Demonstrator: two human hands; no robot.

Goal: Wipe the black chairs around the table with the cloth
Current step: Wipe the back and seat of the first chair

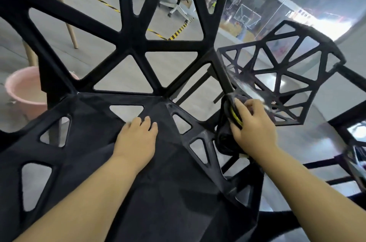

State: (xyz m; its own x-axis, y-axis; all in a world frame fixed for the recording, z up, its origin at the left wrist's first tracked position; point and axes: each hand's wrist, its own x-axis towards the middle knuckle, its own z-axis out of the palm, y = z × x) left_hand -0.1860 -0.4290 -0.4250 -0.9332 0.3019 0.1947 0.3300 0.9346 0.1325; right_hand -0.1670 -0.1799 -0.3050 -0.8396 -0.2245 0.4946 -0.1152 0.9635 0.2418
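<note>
both hands (136, 138) (250, 128) meet the chair (158, 162): left flat, right gripping the cloth (227, 138).

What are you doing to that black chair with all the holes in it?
A person is wiping it clean. Their right hand grips a dark cloth with a yellow edge and holds it against the right side of the near black chair, where the back meets the seat. Their left hand lies flat on the seat. A second black chair stands further right by the glass table, and a pink bucket sits on the floor at left.
</note>
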